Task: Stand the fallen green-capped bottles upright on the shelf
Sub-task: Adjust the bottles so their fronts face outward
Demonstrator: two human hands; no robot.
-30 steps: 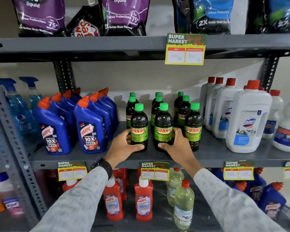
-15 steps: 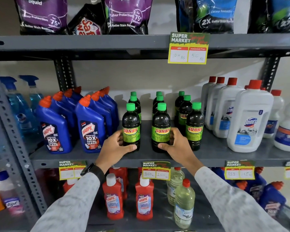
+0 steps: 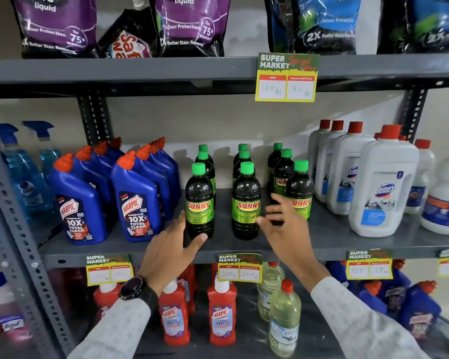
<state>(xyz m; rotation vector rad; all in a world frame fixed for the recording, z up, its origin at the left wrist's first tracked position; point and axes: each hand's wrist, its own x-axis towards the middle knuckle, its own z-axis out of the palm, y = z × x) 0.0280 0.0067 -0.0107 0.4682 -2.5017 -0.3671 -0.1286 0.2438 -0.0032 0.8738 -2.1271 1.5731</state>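
Several dark green-capped bottles labelled SUNNY stand upright in three rows on the grey middle shelf (image 3: 322, 244). The front left bottle (image 3: 199, 203) and the front middle bottle (image 3: 246, 203) stand at the shelf's front. The front right bottle (image 3: 300, 189) stands a little further back. My left hand (image 3: 171, 251) is just below and in front of the left bottle, with its thumb near the base and fingers apart. My right hand (image 3: 283, 226) is blurred, fingers spread, right of the middle bottle and in front of the right one. Neither hand holds anything.
Blue Harpic bottles (image 3: 136, 203) crowd the shelf to the left, white Domex bottles (image 3: 382, 187) to the right. Red Harpic bottles (image 3: 222, 310) and clear bottles (image 3: 283, 320) stand on the shelf below. Price tags hang on the shelf edges. Detergent pouches fill the top shelf.
Both hands have let go of the two front bottles and pulled back slightly. The left and middle front bottles now stand further left than a second ago.
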